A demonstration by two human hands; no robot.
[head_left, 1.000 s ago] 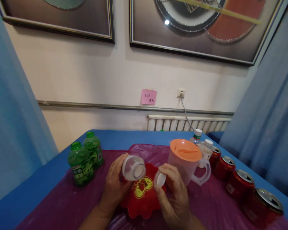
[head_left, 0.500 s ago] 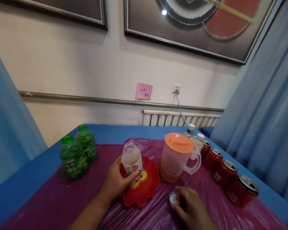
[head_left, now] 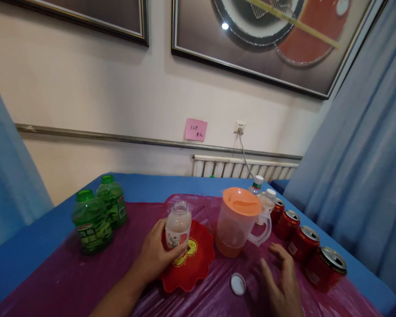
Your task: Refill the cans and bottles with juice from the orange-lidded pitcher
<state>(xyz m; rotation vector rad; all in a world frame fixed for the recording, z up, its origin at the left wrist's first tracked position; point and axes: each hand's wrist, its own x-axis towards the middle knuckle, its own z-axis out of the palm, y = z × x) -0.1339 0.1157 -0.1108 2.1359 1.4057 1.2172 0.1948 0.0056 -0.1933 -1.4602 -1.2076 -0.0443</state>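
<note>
My left hand (head_left: 156,251) is wrapped round a clear, uncapped bottle (head_left: 178,226) with a pale label. The bottle is upright at the left part of a red scalloped plate (head_left: 203,259); whether its base touches the plate is hidden. My right hand (head_left: 282,281) has its fingers apart and holds nothing. Left of it, a white bottle cap (head_left: 238,284) lies on the purple plastic sheet. Beyond this hand stands a clear pitcher (head_left: 234,229) with an orange lid (head_left: 242,201), a handle on its right and some amber liquid at the bottom.
Two green bottles (head_left: 91,224) stand at the left. Several red cans (head_left: 326,268) form a row at the right, beside two white-capped bottles (head_left: 267,202) behind the pitcher. The purple sheet (head_left: 119,259) covers part of a blue tablecloth (head_left: 145,186). A radiator (head_left: 224,167) is behind.
My right hand has let go of the cap, which now lies on the sheet, and has moved right with its fingers spread. The left hand still holds the bottle. The view has shifted slightly.
</note>
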